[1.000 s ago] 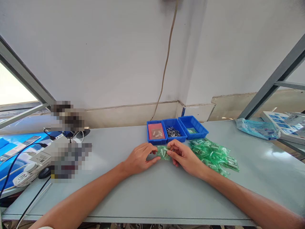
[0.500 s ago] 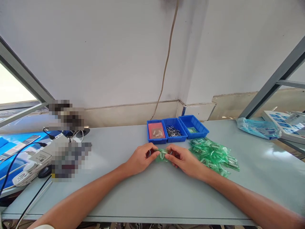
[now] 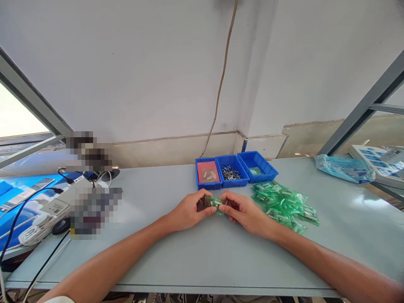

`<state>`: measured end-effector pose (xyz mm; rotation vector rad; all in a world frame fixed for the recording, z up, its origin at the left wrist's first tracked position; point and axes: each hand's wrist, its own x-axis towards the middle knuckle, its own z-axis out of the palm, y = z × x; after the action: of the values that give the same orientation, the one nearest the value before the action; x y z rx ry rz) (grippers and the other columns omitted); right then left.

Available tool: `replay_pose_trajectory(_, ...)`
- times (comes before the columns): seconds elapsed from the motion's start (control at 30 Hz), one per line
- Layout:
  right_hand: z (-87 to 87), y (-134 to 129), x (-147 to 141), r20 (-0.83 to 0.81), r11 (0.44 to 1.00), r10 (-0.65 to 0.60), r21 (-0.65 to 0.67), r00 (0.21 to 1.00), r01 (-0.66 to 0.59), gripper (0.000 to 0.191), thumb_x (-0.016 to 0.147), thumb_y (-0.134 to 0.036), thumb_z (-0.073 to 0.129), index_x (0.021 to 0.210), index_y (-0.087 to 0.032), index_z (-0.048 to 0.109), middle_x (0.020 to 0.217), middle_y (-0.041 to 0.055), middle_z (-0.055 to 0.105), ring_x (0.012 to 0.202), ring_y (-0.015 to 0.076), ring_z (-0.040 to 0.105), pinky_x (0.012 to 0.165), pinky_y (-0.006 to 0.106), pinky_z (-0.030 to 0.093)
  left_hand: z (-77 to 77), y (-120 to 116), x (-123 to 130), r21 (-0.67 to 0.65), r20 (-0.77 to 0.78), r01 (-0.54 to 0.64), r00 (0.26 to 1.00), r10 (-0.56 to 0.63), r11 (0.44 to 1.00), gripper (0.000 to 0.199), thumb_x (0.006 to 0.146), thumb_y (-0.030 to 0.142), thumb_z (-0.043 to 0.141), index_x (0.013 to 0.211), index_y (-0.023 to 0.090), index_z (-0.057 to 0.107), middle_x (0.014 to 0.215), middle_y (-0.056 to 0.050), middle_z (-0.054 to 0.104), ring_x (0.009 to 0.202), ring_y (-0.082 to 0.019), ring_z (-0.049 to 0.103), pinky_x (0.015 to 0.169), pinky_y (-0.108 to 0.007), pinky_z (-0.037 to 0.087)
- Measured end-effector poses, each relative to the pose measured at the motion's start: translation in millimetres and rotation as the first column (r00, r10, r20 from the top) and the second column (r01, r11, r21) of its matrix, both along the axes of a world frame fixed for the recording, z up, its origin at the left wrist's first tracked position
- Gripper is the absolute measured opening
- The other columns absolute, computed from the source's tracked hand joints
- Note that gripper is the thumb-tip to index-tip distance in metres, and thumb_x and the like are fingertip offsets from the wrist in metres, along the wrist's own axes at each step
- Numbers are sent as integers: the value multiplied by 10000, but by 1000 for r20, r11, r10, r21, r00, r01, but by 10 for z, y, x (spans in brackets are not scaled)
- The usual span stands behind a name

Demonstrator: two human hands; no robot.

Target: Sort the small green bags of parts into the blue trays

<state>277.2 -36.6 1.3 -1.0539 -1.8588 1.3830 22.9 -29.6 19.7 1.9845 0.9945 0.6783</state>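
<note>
The picture is bright, with plain white light at the left edge, a big shiny spot on the right side of the gray table (image 3: 202,256), little shiny bits on the green bags (image 3: 284,202), and a soft, dim stripe of shadow on the wall (image 3: 158,71) right of the top middle. The middle looks fairly clear, but tiny things are hard to see, and the bottom right corner is blurry. Big blocky squares hide two spots on the left, and things near the sides look stretched and tipped.
</note>
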Motion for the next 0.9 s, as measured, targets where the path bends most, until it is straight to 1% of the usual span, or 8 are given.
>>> replay_pose_trajectory(0.07, 17, -7, -2, 19, 1000, 5, 16, 1000, -5, 400, 1052, -662, 627, 1036, -263, 652, 748, -35, 559, 656, 160, 494, 594, 294, 392, -4, 1, -6, 31, -20, 17, 1000, -16, 999, 328, 1031, 515, 683, 1108, 196, 679, 902, 0, 685, 724, -130, 525, 658, -260, 431)
replay_pose_trajectory(0.17, 32, -8, -7, 66, 996, -22, 88, 998, 16, 371, 1068, -626, 616, 1008, -261, 648, 755, -35, 554, 683, 168, 501, 622, 301, 390, -7, 0, -9, 70, -41, 23, 999, -21, 997, 321, 1063, 499, 624, 1044, 188, 701, 914, -12, 687, 735, -133, 519, 666, -265, 421)
replay_pose_trajectory(0.3, 31, -9, -7, 120, 986, -38, 163, 992, 18, 336, 1077, -584, 620, 999, -258, 647, 769, -33, 555, 705, 172, 488, 647, 310, 377, -4, -4, -5, 89, -42, 3, 999, 1, 996, 282, 1069, 443, 592, 977, 188, 669, 862, 6, 640, 718, -129, 499, 657, -262, 403)
replay_pose_trajectory(0.43, 34, -22, -3, 139, 984, -25, 178, 990, 0, 299, 1078, -559, 631, 1048, -264, 665, 791, -30, 570, 724, 176, 491, 659, 311, 383, 15, -8, 5, 89, -40, 4, 999, 0, 996, 266, 1063, 429, 594, 967, 192, 667, 842, 13, 625, 712, -129, 494, 654, -261, 404)
replay_pose_trajectory(0.63, 76, -38, -16, 135, 986, -37, 166, 990, 14, 327, 1085, -575, 605, 997, -261, 631, 774, -33, 539, 714, 176, 471, 643, 309, 369, 43, -11, 3, 84, -54, 10, 999, -5, 996, 305, 1066, 476, 593, 971, 195, 665, 856, 6, 639, 716, -134, 498, 642, -263, 409)
replay_pose_trajectory(0.77, 60, 1, -2, 89, 982, -82, 180, 993, 65, 337, 1099, -576, 569, 976, -263, 587, 765, -36, 516, 700, 173, 481, 641, 312, 381, 19, 9, -26, 85, -77, 6, 997, 1, 996, 329, 1060, 511, 614, 943, 204, 614, 809, 22, 606, 698, -133, 490, 633, -263, 406)
replay_pose_trajectory(0.9, 19, 48, 21, 46, 975, -132, 187, 990, 122, 336, 1099, -591, 565, 999, -270, 570, 762, -41, 521, 699, 176, 514, 643, 314, 409, -10, 33, -51, 65, -33, 6, 999, -4, 998, 326, 1107, 510, 534, 1005, 210, 608, 884, 0, 685, 742, -144, 573, 670, -264, 445)
